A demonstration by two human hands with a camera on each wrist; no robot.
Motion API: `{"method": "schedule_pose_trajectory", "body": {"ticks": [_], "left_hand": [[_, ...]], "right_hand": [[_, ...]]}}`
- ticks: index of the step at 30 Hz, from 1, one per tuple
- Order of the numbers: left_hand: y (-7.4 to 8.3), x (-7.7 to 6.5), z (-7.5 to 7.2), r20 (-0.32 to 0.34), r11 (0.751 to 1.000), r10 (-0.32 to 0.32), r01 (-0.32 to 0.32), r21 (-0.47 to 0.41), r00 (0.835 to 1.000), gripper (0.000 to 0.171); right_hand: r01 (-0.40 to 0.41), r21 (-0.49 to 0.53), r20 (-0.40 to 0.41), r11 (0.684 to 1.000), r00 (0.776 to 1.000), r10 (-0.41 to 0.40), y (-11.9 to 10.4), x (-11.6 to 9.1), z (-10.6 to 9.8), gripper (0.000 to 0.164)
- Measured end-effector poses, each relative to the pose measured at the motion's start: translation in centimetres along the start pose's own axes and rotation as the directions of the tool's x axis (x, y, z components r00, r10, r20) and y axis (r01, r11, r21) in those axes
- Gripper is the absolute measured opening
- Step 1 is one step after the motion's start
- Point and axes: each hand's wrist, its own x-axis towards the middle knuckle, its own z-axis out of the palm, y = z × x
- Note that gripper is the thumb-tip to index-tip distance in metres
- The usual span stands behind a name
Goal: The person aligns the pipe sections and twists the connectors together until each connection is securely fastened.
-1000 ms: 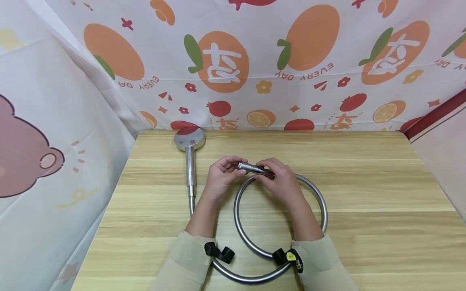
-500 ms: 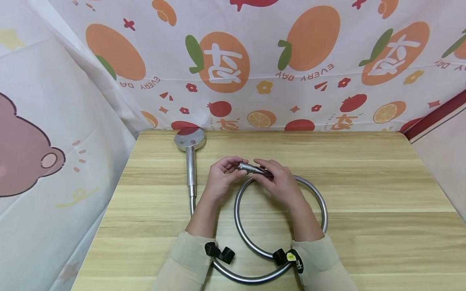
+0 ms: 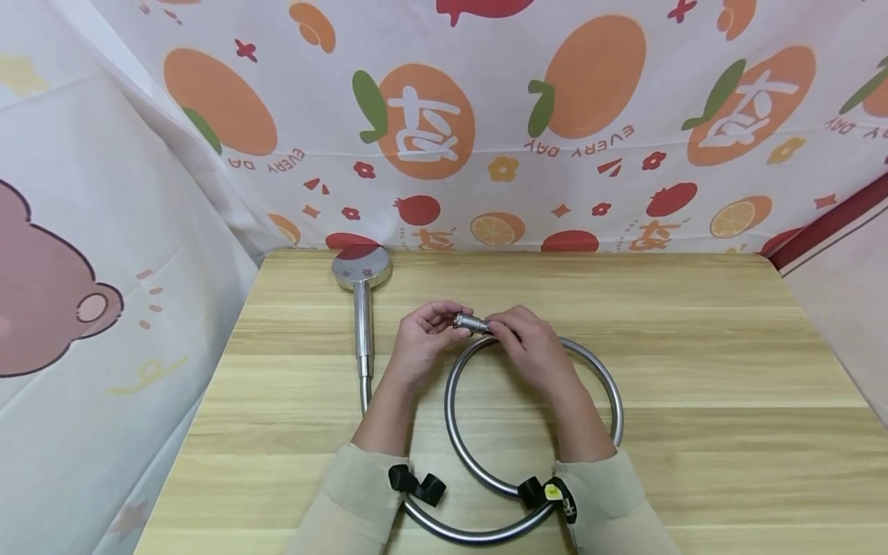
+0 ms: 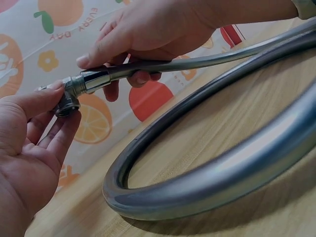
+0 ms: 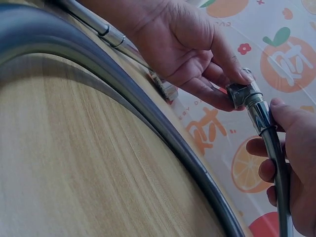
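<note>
In the left wrist view, a small metal pipe fitting (image 4: 67, 100) with a side opening is pinched between the thumb and fingers of my left hand (image 3: 422, 343). Its other end meets the chrome nut (image 4: 96, 79) of a grey shower hose (image 4: 187, 63), in line with it. My right hand (image 3: 536, 347) grips the hose end just behind and at that nut, thumb along the top and fingers underneath, as the right wrist view also shows. Both hands are raised over the table. From there the hose loops down in a wide coil between my forearms.
At the left back of the wooden table (image 3: 694, 339) lies a chrome shower head (image 3: 361, 267), its handle joined to the hose. A fruit-print cloth (image 3: 513, 116) hangs along the back edge, and a white cloth (image 3: 159, 254) with a bear print covers the left side.
The fingers of my right hand have shifted on the hose end, from stretched apart to closer round the nut. My left hand stays on the fitting; the coil and shower head are still.
</note>
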Motion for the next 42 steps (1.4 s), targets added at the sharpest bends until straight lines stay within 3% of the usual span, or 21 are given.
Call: {"method": "schedule_pose_trajectory", "body": {"ticks": [7,15,23,28,36,42], "left_hand": [[-0.01,-0.05,0.09,-0.003,1.000,-0.011,0.011,-0.002,1.000,0.031],[-0.20,-0.08,0.03,-0.002,1.000,-0.011,0.011,0.017,1.000,0.033],[-0.46,0.03,-0.18,0.001,0.999,-0.002,0.002,0.055,1.000,0.034],[-0.36,0.15,-0.12,0.002,0.999,0.000,0.000,0.052,1.000,0.034],[-0.16,0.29,-0.07,-0.011,0.999,0.003,-0.002,0.054,1.000,0.034],[-0.07,0.19,-0.09,-0.022,0.997,-0.006,0.008,0.073,1.000,0.036]], "right_hand": [[0.031,-0.005,0.036,0.999,0.999,-0.031,0.00,-0.08,0.16,0.045],[0.047,-0.028,0.042,0.999,0.998,-0.046,0.26,-0.18,0.27,0.037],[-0.018,-0.071,0.111,0.997,0.994,0.026,0.22,-0.21,0.33,0.040],[-0.059,-0.012,0.065,0.998,0.996,0.059,0.11,0.03,0.25,0.041],[-0.045,0.002,0.023,0.999,0.999,0.045,0.24,0.03,0.26,0.020],[-0.027,-0.020,0.052,0.999,0.998,0.028,0.15,-0.02,0.21,0.034]]}}
